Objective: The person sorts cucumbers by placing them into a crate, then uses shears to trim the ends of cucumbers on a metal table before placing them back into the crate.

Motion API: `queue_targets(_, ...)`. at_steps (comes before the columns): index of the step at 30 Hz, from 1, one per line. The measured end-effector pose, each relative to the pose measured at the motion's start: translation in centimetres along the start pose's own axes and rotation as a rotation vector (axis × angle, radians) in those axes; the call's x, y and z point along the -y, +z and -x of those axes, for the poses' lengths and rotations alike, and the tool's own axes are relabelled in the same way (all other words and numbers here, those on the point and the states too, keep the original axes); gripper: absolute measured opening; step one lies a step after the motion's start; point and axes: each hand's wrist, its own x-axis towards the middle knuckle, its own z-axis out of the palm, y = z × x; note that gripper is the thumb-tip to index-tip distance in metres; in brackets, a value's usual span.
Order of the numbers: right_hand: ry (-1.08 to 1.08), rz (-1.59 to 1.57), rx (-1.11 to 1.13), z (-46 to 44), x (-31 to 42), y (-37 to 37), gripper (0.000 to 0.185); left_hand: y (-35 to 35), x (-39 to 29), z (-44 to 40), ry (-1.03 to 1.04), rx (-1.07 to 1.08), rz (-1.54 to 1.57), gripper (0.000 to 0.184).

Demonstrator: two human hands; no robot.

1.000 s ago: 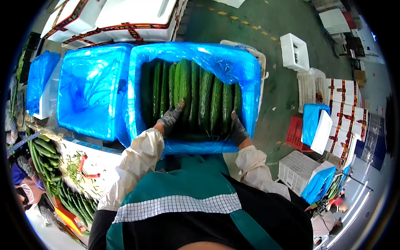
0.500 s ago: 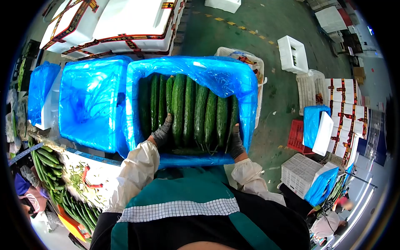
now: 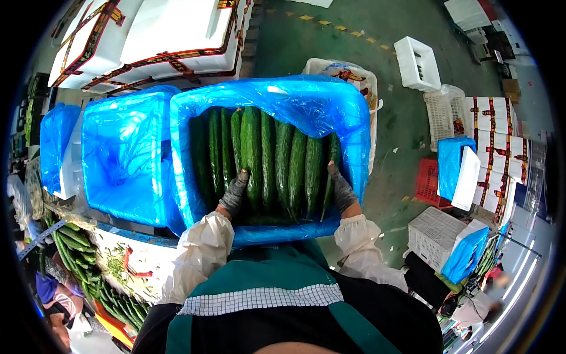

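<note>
Several long dark-green cucumbers (image 3: pixel 283 162) lie side by side, lengthwise to me, in a box lined with blue plastic film (image 3: pixel 361 118). My left hand (image 3: pixel 234 194), in a grey glove, rests on the near ends of the cucumbers left of the middle, its thumb side up. At the right end of the row, my right hand (image 3: pixel 343 187), also gloved, touches the outermost cucumber (image 3: pixel 330 177) with its fingers stretched along it. The undersides of both hands are hidden, and neither hand is visibly wrapped round a cucumber.
A second blue-lined box (image 3: pixel 127 153) adjoins on the left. White foam boxes (image 3: pixel 171 35) are stacked behind. More cucumbers (image 3: pixel 73 242) and a red-handled tool (image 3: pixel 134 264) lie on the table at lower left. Crates (image 3: pixel 435 236) stand on the right; people are at both lower edges.
My left hand has shifted slightly and now lies flatter over the cucumbers' near ends. My right hand has moved up from the box's side onto the outermost cucumber. The view has shifted a little.
</note>
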Motion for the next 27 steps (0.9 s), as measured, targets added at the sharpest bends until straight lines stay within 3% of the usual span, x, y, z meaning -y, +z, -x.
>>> queue_targets(1, 0.006, -0.002, -0.001, -0.1, -0.5, -0.3, 0.074, 0.2, 0.0, 0.1, -0.005, -0.003, -0.002, 0.066)
queue_targets(3, -0.121, 0.419, -0.085, 0.2, -0.7, -0.1, 0.08, 1.7, -1.2, 1.0, 0.181, -0.126, -0.25, 0.059)
queue_targets(4, -0.119, 0.423, -0.075, 0.5, -0.9, -0.1, 0.08, 1.7, -0.9, 0.6, 0.181, -0.136, -0.246, 0.059)
queue_targets(6, -0.142, 0.281, 0.03, 1.3, -1.2, 0.0, 0.073, 1.7, -0.6, -0.3, 0.184, -0.154, -0.098, 0.054)
queue_targets(7, -0.135, 0.284, 0.039, 1.5, -1.0, -0.1, 0.073, 1.3, -0.8, -0.9, 0.172, -0.113, -0.058, 0.06)
queue_targets(8, -0.048, 0.264, 0.072, 1.9, -0.6, -0.1, 0.068, 0.8, -1.2, -1.4, 0.167, -0.121, -0.057, 0.06)
queue_targets(10, 0.046, 0.242, 0.103, 2.3, -1.6, -0.2, 0.063, 0.0, -2.0, -2.4, 0.002, -0.093, -0.347, 0.071)
queue_targets(11, 0.032, 0.202, 0.117, 2.2, -2.5, 0.0, 0.058, 0.0, -2.2, -2.5, -0.006, -0.063, -0.308, 0.086)
queue_targets(13, 0.028, 0.164, 0.143, 2.2, -3.7, 0.1, 0.053, -1.5, -0.4, -3.8, 0.036, -0.089, -0.344, 0.077)
queue_targets(14, 0.007, -0.01, 0.183, 2.3, -4.2, 0.3, 0.051, -2.3, 0.4, -3.9, 0.076, -0.105, -0.387, 0.069)
queue_targets(16, 0.0, -0.189, 0.216, 3.1, -3.7, 1.0, 0.05, 2.5, -3.8, 0.2, -0.006, -0.093, -0.329, 0.083)
queue_targets(18, 0.225, -0.48, 0.322, 4.2, -0.5, 1.8, 0.048, 2.9, -2.7, 0.2, 0.042, -0.081, -0.215, 0.079)
queue_targets(22, 0.201, -0.32, 0.295, 4.0, -0.5, 1.2, 0.053, 2.8, -1.2, -0.2, 0.141, -0.047, -0.027, 0.072)
queue_targets(24, 0.184, -0.319, 0.294, 4.1, 0.1, 1.8, 0.056, 4.3, -4.0, 1.1, 0.204, 0.032, -0.021, 0.07)
queue_targets(27, 0.232, -0.411, 0.326, 4.3, 1.5, 1.8, 0.065, 4.7, -5.5, 1.5, 0.133, -0.004, -0.147, 0.066)
